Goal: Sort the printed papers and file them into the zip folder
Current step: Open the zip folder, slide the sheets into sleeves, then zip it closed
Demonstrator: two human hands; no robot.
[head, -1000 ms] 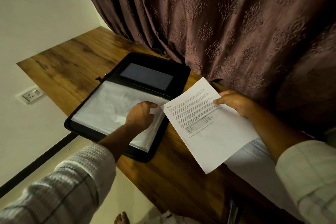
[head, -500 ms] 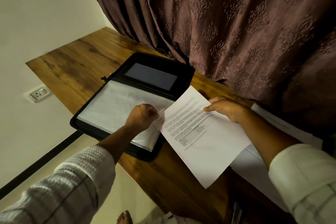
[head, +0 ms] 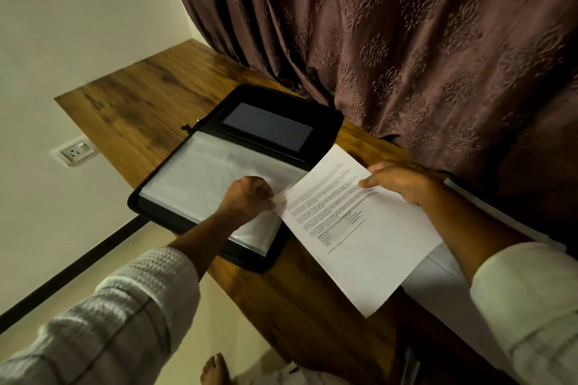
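A heavy embossed curtain (head: pixel 406 56) hangs behind the wood-grain desk (head: pixel 150 97). On the desk lies the black zip folder (head: pixel 325 122), open flat and stiff-walled, with a glossy clear sleeve (head: pixel 212 172) on top that looks thin and slippery. The printed sheet (head: pixel 359 244) sits at the folder's right edge, one corner over it, raised above the stack (head: pixel 438 291). Light, floppy and easily creased, it is best held by an edge and fed in flat. The right hand (head: pixel 403 181) pinches its far edge. The left hand (head: pixel 247 197), fingers curled, seems to pinch the sleeve's edge beside the sheet's corner.
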